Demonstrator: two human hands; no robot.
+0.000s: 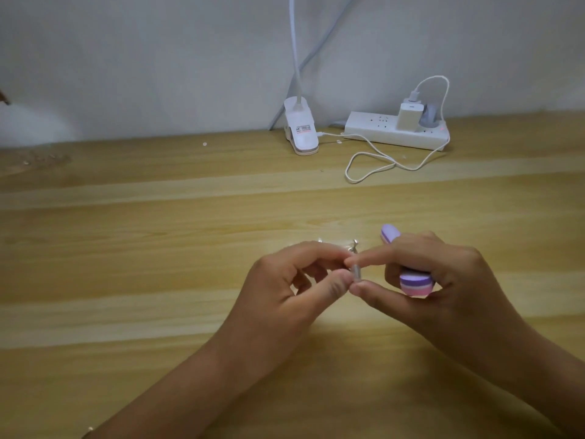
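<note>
both hands are low over the near middle of the tabletop (158, 232), meeting fingertip to fingertip. between them is a small silver piece (356, 271), too tiny and blurred to name. it stands roughly upright in the view, its long axis running away from the person, with a thin hooked end poking up past the fingers.

the left hand (294, 280) has a tight grip on it, thumb and forefinger pinched on its left side and the other fingers curled in. the right hand (443, 274) pinches the same piece from the right with thumb and forefinger. its remaining fingers are curled round a purple and pink buffer block (415, 282). the block's long axis points away and a little left. its striped end faces the person and its rounded far tip sticks out beyond the forefinger.

there is bare wood all round the hands, left, right and ahead. the far edge is well apart from them and more crowded: a white clip lamp (300, 131) stands by the wall, a power strip (395, 133) lies just right of it, and a looped white cable (373, 167) trails forward from there.
</note>
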